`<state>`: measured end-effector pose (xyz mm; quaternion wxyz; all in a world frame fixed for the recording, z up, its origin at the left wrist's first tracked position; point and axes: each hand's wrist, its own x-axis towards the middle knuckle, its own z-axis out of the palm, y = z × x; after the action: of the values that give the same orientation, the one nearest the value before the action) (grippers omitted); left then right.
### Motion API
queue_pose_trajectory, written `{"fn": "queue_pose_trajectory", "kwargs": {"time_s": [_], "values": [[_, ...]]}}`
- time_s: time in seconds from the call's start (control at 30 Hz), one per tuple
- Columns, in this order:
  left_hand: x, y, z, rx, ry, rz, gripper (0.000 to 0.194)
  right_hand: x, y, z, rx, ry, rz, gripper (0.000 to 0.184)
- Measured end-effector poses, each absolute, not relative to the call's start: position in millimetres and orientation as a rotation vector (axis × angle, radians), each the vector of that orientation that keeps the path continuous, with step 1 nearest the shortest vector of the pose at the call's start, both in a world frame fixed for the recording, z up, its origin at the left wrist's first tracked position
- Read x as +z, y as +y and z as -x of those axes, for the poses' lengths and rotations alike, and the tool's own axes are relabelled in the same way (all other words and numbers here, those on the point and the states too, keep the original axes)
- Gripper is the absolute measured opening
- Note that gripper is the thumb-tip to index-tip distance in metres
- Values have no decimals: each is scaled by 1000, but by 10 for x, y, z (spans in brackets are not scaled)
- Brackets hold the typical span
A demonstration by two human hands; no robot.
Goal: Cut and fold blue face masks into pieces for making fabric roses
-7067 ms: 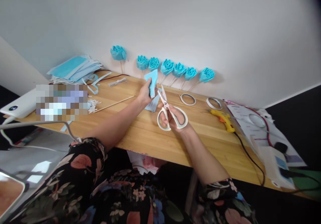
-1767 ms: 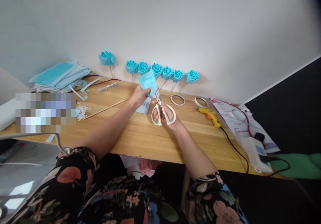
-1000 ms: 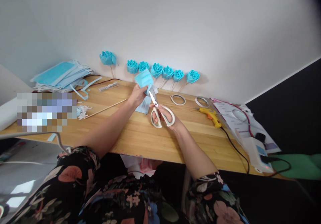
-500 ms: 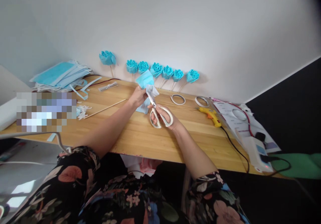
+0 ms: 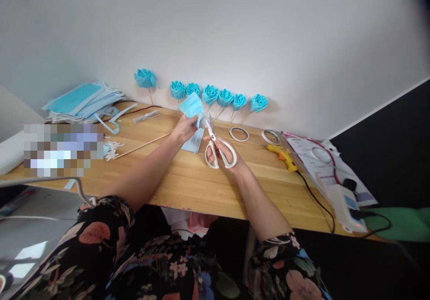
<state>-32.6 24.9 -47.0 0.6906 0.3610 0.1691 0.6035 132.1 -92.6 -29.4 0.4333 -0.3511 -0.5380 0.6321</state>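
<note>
My left hand point(image 5: 184, 129) is closed on a light-blue piece of face-mask fabric point(image 5: 192, 106), held up above the wooden table. In my right hand point(image 5: 224, 154) is a pair of scissors point(image 5: 212, 137) with white handles, fingers through the loops. Its blades are parted and point up beside the fabric's right edge; whether they touch it I cannot tell. Under my left hand another pale-blue piece point(image 5: 193, 142) lies on the table. Behind, several blue fabric flowers point(image 5: 210, 94) on sticks lean against the wall.
A stack of face masks point(image 5: 79, 100) lies at the back left, near cut strips point(image 5: 114, 120) and a thin stick point(image 5: 141, 146). Two tape rolls point(image 5: 238, 134) point(image 5: 270, 137), a yellow glue gun point(image 5: 284, 156) with its cord, and a white power strip point(image 5: 347, 208) are on the right.
My right hand has drawn the scissors slightly to the right, away from the fabric. The fabric in my left hand has turned a little, and the piece below shows more.
</note>
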Motion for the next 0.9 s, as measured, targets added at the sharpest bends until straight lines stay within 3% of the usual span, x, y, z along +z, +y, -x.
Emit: {"fn": "queue_pose_trajectory", "kwargs": {"time_s": [0.9], "values": [[-414, 212, 316, 1368, 390, -888, 37, -281, -908, -1321, 1527, -1327, 949, 54]]}}
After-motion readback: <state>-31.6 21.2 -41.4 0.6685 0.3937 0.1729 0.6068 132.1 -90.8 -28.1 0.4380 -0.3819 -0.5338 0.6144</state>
